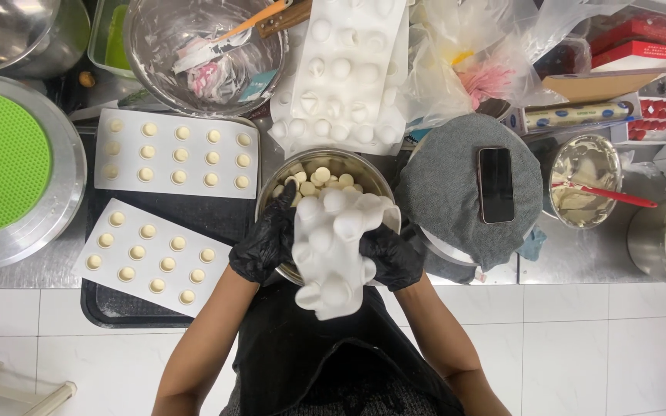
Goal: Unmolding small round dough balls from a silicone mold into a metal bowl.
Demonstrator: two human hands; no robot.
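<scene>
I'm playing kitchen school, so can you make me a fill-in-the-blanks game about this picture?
1. Both hands, the left hand and the right hand, wear ____ gloves.
2. They bend a white mould over a metal ____ holding small pale round pieces.
3. A dark phone lies on a ____ cloth.
4. The round mat at the left edge is bright ____.

Missing words: black; bowl; grey; green

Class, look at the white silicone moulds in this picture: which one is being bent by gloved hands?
The mould over the steel bowl, gripped by the left hand and right hand. The two filled moulds and the upturned mould lie untouched.
</scene>
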